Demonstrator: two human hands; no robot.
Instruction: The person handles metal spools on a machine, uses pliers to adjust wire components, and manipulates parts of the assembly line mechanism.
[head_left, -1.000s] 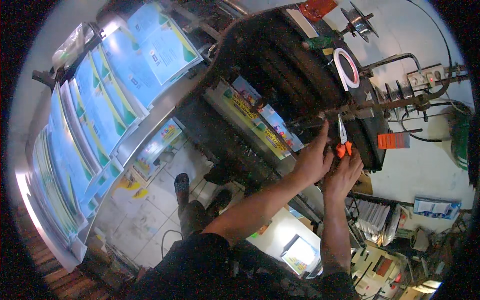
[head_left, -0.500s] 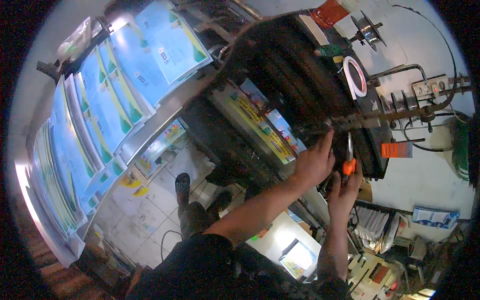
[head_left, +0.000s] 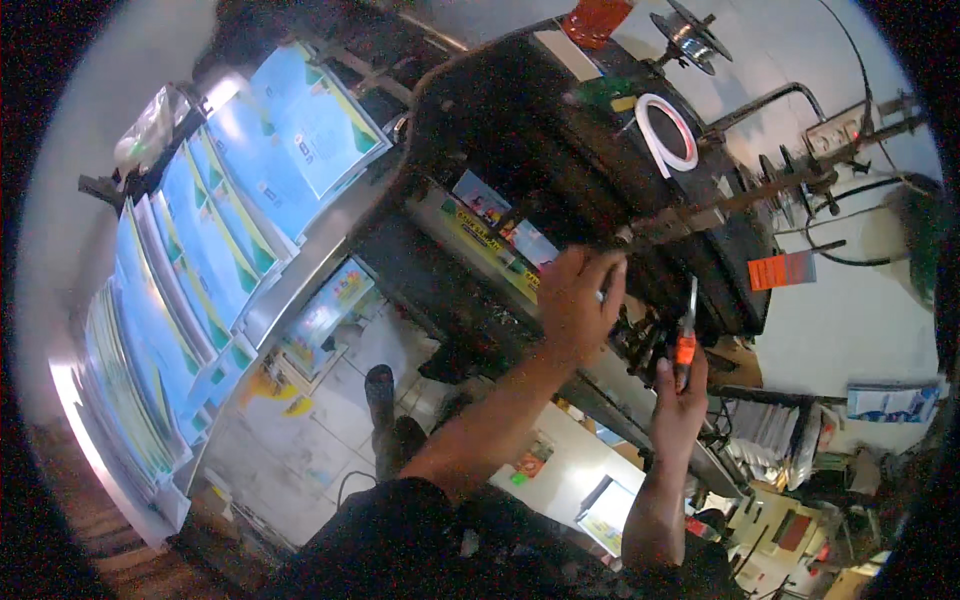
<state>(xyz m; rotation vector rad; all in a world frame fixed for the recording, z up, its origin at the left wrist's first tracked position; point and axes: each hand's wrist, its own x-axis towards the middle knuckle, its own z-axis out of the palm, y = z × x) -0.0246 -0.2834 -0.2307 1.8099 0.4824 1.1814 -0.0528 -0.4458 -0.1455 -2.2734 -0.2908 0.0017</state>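
While stacked blue paper booklets with green corners (head_left: pixel 300 140) fanned out at the far left, the bare left hand (head_left: pixel 578 310) hovered by the dark metal machine (head_left: pixel 560 150), fingers curled narrowly (whether they pinched anything, I could not tell). Farther right, the slim pointed metal hand tool with orange handles (head_left: pixel 686 345) stood tip-up, wrapped firmly in the right hand (head_left: pixel 683 388). It looked light, stiff and sturdy, probably a little slippery, best taken by its orange handles, away from the sharp-looking tip.
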